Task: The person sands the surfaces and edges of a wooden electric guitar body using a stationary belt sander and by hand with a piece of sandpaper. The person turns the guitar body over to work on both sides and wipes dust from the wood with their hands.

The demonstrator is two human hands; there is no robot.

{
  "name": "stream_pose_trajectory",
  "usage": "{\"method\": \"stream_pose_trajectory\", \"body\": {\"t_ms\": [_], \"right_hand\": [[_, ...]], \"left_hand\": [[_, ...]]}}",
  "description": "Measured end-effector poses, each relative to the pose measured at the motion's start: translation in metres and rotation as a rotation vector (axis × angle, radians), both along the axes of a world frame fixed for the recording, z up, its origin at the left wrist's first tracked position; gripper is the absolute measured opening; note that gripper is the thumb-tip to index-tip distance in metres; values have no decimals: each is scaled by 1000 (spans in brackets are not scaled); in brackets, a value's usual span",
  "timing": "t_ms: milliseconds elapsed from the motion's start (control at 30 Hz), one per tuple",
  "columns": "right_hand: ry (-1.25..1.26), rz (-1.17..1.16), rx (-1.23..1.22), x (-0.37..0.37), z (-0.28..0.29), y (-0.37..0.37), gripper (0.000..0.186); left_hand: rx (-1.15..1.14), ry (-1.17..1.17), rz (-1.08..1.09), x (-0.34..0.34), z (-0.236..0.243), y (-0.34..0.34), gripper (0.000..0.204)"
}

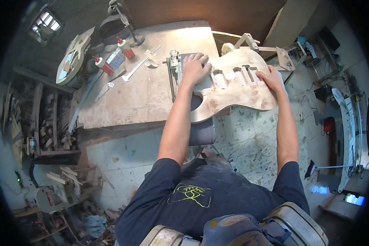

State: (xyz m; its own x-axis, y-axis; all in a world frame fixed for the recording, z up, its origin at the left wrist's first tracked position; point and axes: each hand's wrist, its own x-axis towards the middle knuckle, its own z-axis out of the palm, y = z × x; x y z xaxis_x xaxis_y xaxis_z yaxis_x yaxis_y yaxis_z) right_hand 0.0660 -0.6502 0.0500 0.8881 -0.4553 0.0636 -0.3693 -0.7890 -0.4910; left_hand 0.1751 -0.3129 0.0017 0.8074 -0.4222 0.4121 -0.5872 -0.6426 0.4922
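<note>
Pale guitar body [229,93], held at both ends

It lies right of upper centre in the frame, above a dark belt [203,133]. Our left hand [196,69] rests flat, fingers spread, at its left end; our right hand [273,78] pinches the right edge, thumb on top. We expect it stiff, fairly heavy, perhaps dusty-slick, best held by the rim. It looks curvy, bare, with cut-out pockets.

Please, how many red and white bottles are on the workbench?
2. One bottle is toward the left side of the workbench; the other bottle is farther back, near the lamp base.
</note>
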Motion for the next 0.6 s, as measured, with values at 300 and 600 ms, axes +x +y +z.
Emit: {"method": "stream_pose_trajectory", "body": {"t_ms": [300,600], "right_hand": [[-103,3,-63,-3,1,53,76],[-18,21,-75,-19,8,133,71]], "left_hand": [[57,53,-2,1,9,48,50],[66,93,-24,-6,11,119,54]]}}
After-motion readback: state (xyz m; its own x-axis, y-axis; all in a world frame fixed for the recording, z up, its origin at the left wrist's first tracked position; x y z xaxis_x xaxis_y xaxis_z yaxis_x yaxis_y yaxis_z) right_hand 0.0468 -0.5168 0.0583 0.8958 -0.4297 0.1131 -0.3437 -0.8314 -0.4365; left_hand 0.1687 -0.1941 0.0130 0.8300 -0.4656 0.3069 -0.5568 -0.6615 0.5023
